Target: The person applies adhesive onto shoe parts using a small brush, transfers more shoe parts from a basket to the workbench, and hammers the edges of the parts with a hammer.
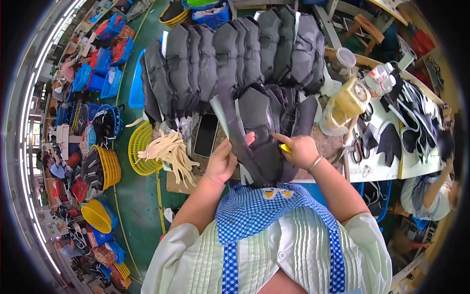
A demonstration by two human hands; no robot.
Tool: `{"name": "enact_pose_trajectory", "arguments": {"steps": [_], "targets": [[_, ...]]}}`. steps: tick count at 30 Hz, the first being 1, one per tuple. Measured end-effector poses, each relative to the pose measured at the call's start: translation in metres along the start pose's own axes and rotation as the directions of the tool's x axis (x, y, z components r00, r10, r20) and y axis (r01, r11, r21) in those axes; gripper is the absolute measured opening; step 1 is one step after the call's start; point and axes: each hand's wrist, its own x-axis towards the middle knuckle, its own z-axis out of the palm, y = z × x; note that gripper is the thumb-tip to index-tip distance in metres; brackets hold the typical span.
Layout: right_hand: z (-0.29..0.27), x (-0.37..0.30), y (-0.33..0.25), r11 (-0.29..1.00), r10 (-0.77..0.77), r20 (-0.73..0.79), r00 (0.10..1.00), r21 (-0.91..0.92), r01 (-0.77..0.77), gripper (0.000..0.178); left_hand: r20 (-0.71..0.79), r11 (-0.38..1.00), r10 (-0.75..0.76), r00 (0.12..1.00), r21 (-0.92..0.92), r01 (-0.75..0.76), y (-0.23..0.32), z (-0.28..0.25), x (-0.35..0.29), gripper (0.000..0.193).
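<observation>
Head view: left hand (224,158) is gripping the left side of a black padded fabric panel (257,128), near side, middle of the bench. Right hand (302,151)'s curled round a small yellow object (285,147), index finger on the panel. Black rectangular smartphone (206,134) lies left.

Bright, fairly even indoor light; tube lights (41,229) along the far left blow out white. Centre mostly sharp, soft sheen on black padded pieces (227,51), black strip (240,142) smeared at its upper end. Heavy fisheye bend, hazy rim, black corners.
</observation>
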Motion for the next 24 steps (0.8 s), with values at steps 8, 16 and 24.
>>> {"name": "enact_pose_trajectory", "arguments": {"steps": [8,16,24], "targets": [[-0.008,-0.006,-0.018,0.994,0.095,-0.257,0.962,0.074,-0.078,0.035,-0.121,0.568,0.697,0.707,0.695,-0.441,0.167,0.003,0.042,0.013],[-0.013,-0.039,0.032,0.941,0.320,-0.509,0.799,0.267,-0.206,0.023,0.337,-0.417,0.853,0.399,0.899,0.132,0.309,-0.125,0.164,0.017],[-0.050,-0.050,0.135,0.644,0.759,-0.484,0.436,0.657,-0.392,0.028,0.607,-0.591,0.601,0.520,0.776,-0.223,0.134,0.048,0.091,0.015]]}}
